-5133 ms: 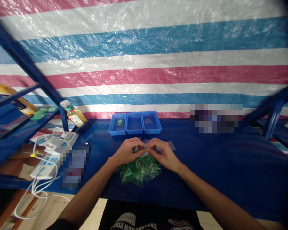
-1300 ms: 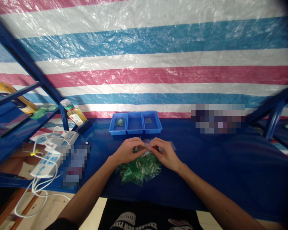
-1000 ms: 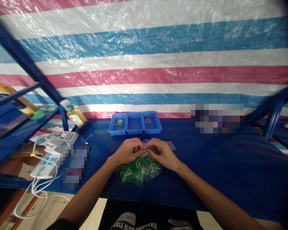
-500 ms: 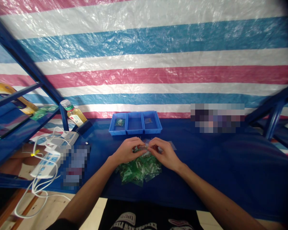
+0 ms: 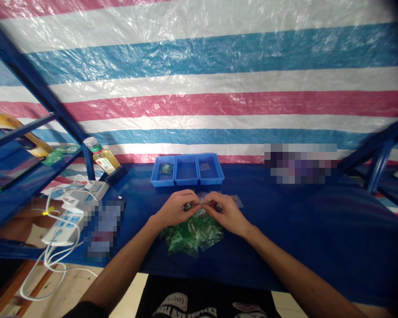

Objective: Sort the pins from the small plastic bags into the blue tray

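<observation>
My left hand (image 5: 178, 207) and my right hand (image 5: 227, 214) meet at the middle of the blue table. Thumb and fingertips of both are pinched together on what looks like a small clear plastic bag (image 5: 201, 203), mostly hidden by the fingers. Just below them lies a pile of green circuit boards in clear bags (image 5: 192, 234). Behind and to the right of my fingers, more flat clear bags (image 5: 236, 201) lie on the table.
Three joined blue trays (image 5: 186, 182) stand behind my hands; the left one holds a bagged green board (image 5: 166, 168), the right one a small clear bag (image 5: 205, 166). At left are a drink bottle (image 5: 105, 160), white power strips (image 5: 63, 229) with cables and a blurred-out flat object (image 5: 104, 227).
Both hands stay in the same place over the pile. Only the fingertips shift slightly, moving a little apart and together on the small clear plastic bag. The trays and pile look unchanged.
</observation>
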Motion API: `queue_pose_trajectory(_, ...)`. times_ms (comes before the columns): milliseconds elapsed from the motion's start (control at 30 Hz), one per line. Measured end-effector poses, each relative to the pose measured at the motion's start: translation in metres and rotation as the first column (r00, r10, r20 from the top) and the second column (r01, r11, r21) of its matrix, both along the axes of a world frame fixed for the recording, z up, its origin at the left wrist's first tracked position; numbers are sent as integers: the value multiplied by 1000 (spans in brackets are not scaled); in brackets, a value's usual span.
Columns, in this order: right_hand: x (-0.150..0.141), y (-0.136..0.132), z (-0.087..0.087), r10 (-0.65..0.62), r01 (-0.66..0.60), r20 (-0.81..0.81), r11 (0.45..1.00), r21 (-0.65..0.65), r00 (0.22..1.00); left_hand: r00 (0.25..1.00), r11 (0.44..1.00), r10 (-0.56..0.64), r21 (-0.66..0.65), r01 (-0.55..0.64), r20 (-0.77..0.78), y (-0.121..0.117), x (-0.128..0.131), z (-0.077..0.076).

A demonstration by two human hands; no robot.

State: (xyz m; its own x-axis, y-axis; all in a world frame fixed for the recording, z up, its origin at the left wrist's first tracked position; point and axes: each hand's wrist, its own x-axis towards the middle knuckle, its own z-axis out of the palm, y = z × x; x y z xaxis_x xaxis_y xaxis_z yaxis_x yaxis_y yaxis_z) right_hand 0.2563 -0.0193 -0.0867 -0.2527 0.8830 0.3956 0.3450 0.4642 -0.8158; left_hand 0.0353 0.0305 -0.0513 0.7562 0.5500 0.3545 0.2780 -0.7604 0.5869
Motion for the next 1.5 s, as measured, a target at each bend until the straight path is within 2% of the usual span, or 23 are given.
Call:
queue_pose_trajectory(267,2,0,0,-82,80,-22,993,-89,996,996,995,84,-53,-83,19,1,0,-3)
queue_pose_trajectory(367,2,2,-3,-89,78,-73,985,-152,993,996,997,73,-11,-72,45,2,-1,-4)
queue_pose_trajectory(567,3,8,-7,-88,7,-297,965,-263,951,987,996,-33,81,20,156,5,-1,-7)
queue_pose_trajectory(667,3,7,-6,-65,-28,-313,959,-282,948,983,994,-16,109,-4,185,7,0,-9)
queue_pose_trajectory(900,4,1,-5,7,-42,-206,985,-167,979,982,978,32,195,-69,185,8,-1,-2)
queue_pose_trajectory(1033,8,-2,3,47,-54,-75,995,-87,996,984,989,-3,148,-24,177,6,0,-2)
queue_pose_trajectory(1200,6,-4,9,39,-53,128,993,102,991,992,996,31,82,-41,121,4,-1,-8)
queue_pose_trajectory(1300,3,-4,8,7,-28,134,988,154,991,997,995,33,91,-40,77,2,-1,-7)
queue_pose_trajectory(1500,3,-3,4,35,-47,91,991,124,995,998,995,-2,99,-5,68,0,1,-3)
